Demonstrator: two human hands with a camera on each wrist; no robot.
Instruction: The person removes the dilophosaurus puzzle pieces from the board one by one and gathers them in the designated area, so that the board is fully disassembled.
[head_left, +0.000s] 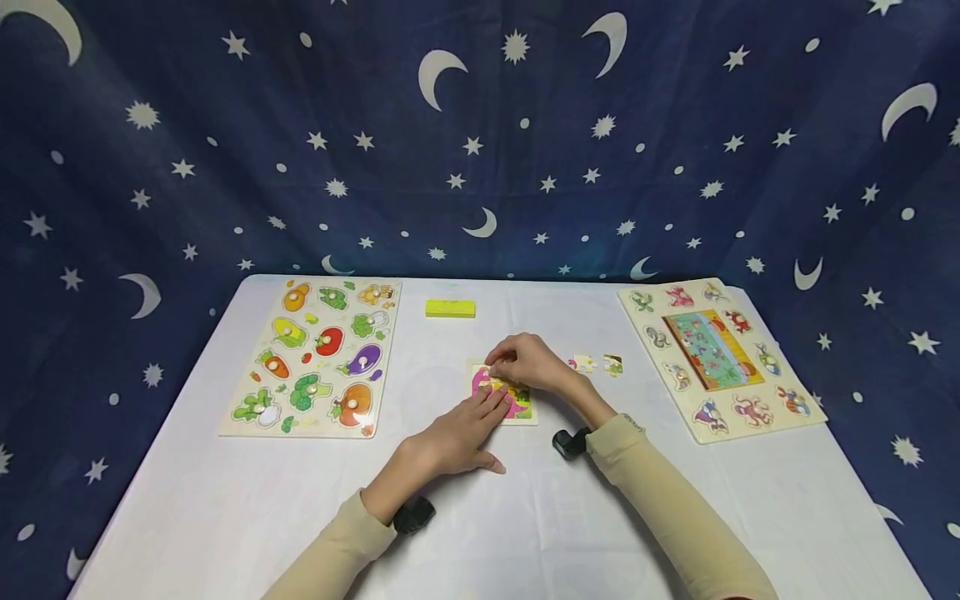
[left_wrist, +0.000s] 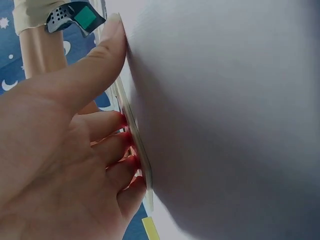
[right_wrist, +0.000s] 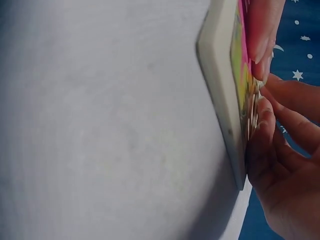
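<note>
A small framed puzzle with a pink figure [head_left: 517, 408] lies flat at the middle of the table. The left hand [head_left: 457, 433] rests on it with fingers extended and thumb held out to the side; in the left wrist view the fingertips of the left hand [left_wrist: 75, 145] touch the board. Over the puzzle's upper part, the right hand [head_left: 536, 364] has thumb and fingers bent together on a small pale puzzle piece [head_left: 492, 372], mostly hidden by the fingers. From the right wrist view, the right hand [right_wrist: 287, 150] is at the board's face [right_wrist: 240, 70], close to the left fingertips.
Two loose puzzle pieces [head_left: 582, 363] [head_left: 612, 364] lie right of the right hand. A vegetable board [head_left: 318, 358] is at left, a sea-animal board [head_left: 720, 358] at right, and a yellow box [head_left: 450, 309] at the back. A patterned cloth [head_left: 480, 150] hangs behind the table.
</note>
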